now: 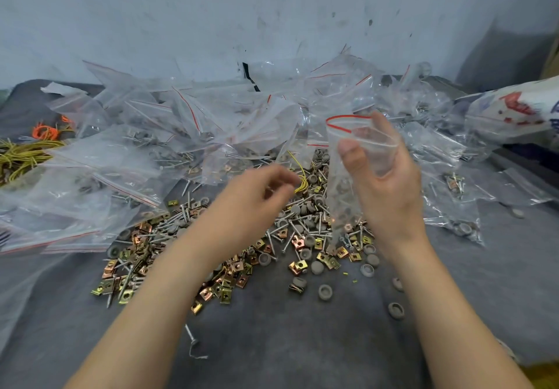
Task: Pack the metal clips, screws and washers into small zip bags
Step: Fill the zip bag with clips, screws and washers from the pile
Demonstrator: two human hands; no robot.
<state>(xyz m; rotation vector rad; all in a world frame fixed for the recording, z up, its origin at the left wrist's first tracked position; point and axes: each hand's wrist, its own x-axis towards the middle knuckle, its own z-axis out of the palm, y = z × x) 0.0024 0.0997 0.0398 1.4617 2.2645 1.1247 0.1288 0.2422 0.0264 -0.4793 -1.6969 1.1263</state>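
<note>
Far on the left lie some yellow strings [21, 156]. Next to them a big heap of full bags [121, 162] runs along the far side of the grey cloth [272, 343]. In the middle, near me, are the loose bits: gold clips [298, 267], long screws [125, 283] and round grey washers [325, 291], all mixed up. My left hand [254, 195] is over this pile with its fingers curled in. It is blurry, so I cannot tell if it has any bits in it. Just right of it, my right hand [384, 177] holds a small bag [348, 159] up over the pile. My thumb and fingers pinch its sides, and the red top is wide open. A few bits sit at the bottom of the bag. A printed sack [514, 110] lies far right.

I think more bits go in next. They could miss the top and fall back on the pile if my left hand is not right over it. A sharp screw could poke the thin plastic. If my pinch slips, the bag could tip and spill
</note>
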